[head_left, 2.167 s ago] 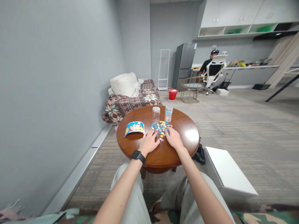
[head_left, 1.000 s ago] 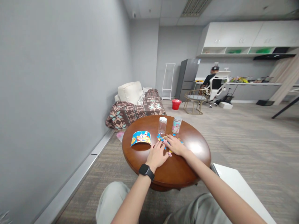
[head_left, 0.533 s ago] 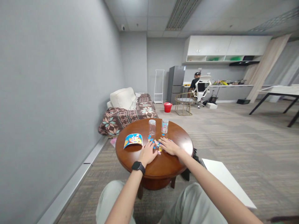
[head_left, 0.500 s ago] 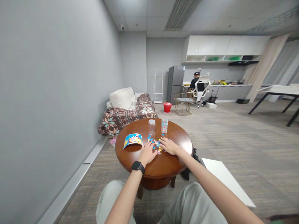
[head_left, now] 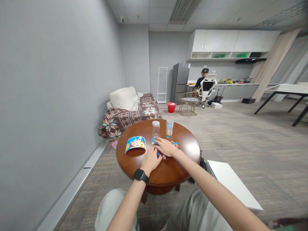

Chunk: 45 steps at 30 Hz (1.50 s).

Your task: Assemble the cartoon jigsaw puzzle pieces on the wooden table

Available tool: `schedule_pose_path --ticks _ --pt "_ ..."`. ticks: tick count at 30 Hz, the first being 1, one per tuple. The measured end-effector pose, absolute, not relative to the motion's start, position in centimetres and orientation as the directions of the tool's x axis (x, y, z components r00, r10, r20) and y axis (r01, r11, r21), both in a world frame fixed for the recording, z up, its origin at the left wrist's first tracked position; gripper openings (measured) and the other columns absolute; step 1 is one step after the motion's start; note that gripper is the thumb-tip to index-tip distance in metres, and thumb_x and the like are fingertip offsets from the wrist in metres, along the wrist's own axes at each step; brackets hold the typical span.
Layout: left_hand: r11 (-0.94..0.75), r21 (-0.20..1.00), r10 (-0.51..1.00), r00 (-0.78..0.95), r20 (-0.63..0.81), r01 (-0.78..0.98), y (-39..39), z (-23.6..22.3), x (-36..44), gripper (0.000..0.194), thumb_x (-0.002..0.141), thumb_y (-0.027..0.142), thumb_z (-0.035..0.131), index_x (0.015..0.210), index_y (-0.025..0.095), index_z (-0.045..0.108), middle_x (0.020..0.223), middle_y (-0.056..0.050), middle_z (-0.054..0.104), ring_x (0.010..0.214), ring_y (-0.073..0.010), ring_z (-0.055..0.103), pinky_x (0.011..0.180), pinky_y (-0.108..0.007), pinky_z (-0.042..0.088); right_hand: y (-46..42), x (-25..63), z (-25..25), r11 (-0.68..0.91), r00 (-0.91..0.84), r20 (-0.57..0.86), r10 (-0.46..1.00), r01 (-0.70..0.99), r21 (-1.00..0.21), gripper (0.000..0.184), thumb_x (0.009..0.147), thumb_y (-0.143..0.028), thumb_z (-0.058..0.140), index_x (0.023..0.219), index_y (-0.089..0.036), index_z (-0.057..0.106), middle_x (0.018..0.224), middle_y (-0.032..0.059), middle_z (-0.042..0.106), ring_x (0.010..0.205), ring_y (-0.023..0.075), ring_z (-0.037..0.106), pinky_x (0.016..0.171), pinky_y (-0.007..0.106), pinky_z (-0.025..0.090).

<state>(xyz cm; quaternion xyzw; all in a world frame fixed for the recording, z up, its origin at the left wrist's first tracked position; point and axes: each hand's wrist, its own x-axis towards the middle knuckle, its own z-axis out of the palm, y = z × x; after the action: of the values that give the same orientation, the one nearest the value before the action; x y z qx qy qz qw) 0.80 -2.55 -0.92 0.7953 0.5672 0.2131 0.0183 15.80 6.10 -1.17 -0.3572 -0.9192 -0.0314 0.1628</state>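
Observation:
Several small coloured jigsaw pieces (head_left: 175, 144) lie loose on the round brown table (head_left: 134, 170), some of them under my hands. My left hand (head_left: 151, 158) rests low over the near left side of the pieces, fingers stretched forward. Reaching across to meet it, my right hand (head_left: 166, 147) lies flat over the pieces with its fingers spread. The fingertips of both hands are close together. Just beyond them stand a clear jar (head_left: 156, 129) and a printed canister (head_left: 169, 127). A curved picture sheet (head_left: 135, 144) lies left of my left hand.
A sofa with a patterned cover (head_left: 130, 119) stands behind the table by the grey wall. A white board (head_left: 234, 184) is at the right. Further back are a red bucket (head_left: 171, 107), a gold-framed chair (head_left: 189, 100) and a seated person (head_left: 201, 82).
My right hand has moved left over the pieces, toward my left hand, uncovering pieces on the right. My left hand has hardly moved. The view has tilted slightly, and the seated person has turned.

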Motion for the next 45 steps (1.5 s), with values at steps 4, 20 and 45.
schedule_pose_path --ticks 4,20,45 --pt "-0.362 0.266 0.908 0.273 0.317 0.894 -2.6 -1.1 0.8 0.035 0.092 0.025 0.053 0.124 0.012 0.062 0.13 -0.015 0.063 0.122 -0.0288 0.058 0.109 -0.043 0.042 8.4 13.5 -1.5 0.788 -0.764 0.256 0.593 0.616 0.013 0.048 0.106 -0.034 0.028 0.139 -0.012 0.056 0.148 0.019 0.052 0.146 0.027 0.038 0.117 0.049 0.038" --pt "-0.402 0.269 0.889 0.303 0.343 0.875 -2.7 -1.1 0.8 0.039 0.095 0.024 0.048 0.133 0.017 0.054 0.138 -0.012 0.059 0.126 -0.0255 0.055 0.107 -0.041 0.043 6.9 18.2 -1.0 0.642 -0.667 0.059 0.742 0.683 -0.348 0.064 0.105 -0.052 0.012 0.151 -0.023 0.046 0.16 0.0083 0.039 0.152 0.0269 0.029 0.123 0.053 0.024" --pt "-0.389 0.205 0.899 0.322 0.299 0.898 -2.9 -0.5 0.7 0.038 0.1 0.03 0.042 0.13 0.016 0.062 0.142 -0.011 0.06 0.134 -0.0244 0.052 0.114 -0.043 0.038 -1.8 21.9 -3.6 0.449 -0.415 0.2 0.887 0.876 -0.174 0.061 0.104 -0.049 0.026 0.151 -0.014 0.042 0.16 0.0222 0.034 0.152 0.0337 0.025 0.116 0.056 0.033"
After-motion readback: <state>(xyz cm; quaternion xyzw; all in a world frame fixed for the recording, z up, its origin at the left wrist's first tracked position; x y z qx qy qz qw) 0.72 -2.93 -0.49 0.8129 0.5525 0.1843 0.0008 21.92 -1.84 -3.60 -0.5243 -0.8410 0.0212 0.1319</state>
